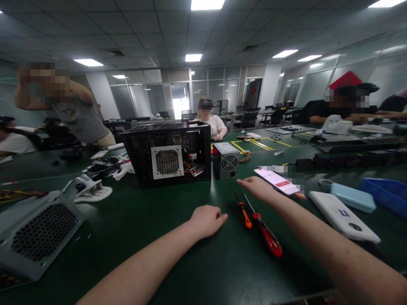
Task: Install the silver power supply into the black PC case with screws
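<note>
My left hand rests on the green table, its fingers curled in and the thumb sticking out to the right; nothing shows in it. Farther forward, my right hand lies beside a lit phone, also loosely closed, with one digit pointing left and no object visible in it. Between my forearms lie a small orange screwdriver and a larger red-and-black screwdriver. Ahead stands a grey power supply with a round fan grille. Left of it is an open black computer case with a perforated metal panel.
At the left sits another power supply, near a white clamp-like stand. On the right are a white power bank, a light-blue case and a blue tray. A person sits across the table.
</note>
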The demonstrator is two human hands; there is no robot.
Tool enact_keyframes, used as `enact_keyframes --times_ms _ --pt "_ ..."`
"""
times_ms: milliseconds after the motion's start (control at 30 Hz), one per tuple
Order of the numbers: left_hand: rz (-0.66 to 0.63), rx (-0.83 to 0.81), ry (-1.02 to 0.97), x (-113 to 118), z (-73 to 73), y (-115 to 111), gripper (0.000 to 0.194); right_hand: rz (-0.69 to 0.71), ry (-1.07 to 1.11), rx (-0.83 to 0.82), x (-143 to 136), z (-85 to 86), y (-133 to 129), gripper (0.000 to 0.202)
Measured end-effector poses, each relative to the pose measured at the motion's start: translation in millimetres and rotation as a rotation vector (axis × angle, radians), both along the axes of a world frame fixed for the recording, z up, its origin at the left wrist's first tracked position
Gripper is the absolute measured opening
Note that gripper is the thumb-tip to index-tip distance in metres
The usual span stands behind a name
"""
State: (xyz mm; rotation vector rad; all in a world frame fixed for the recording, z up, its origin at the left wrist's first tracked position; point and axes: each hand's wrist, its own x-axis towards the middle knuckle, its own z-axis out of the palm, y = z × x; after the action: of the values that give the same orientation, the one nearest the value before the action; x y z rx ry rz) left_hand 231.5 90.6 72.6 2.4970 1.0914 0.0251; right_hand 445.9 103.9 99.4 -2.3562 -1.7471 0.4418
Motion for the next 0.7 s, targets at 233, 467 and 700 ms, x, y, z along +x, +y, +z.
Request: enact_keyframes --times_ms 233,467,700 --pt "-0.004 0.05 -0.051 -79.5 -3.3 -14.9 0.031 -0.007 -0.052 0.059 -63.8 -27.4 85.8 0.032" --pt "0.073 0.111 -0.101 -121.6 -25.4 -8.6 0.028 -0.163 -0.156 0.109 -66.2 -65.1 94.8 0.032" --pt "0.073 0.084 -0.165 -125.9 -31.9 -9.6 0.02 -0.231 -0.262 0.183 -65.6 -77.0 97.4 0.032"
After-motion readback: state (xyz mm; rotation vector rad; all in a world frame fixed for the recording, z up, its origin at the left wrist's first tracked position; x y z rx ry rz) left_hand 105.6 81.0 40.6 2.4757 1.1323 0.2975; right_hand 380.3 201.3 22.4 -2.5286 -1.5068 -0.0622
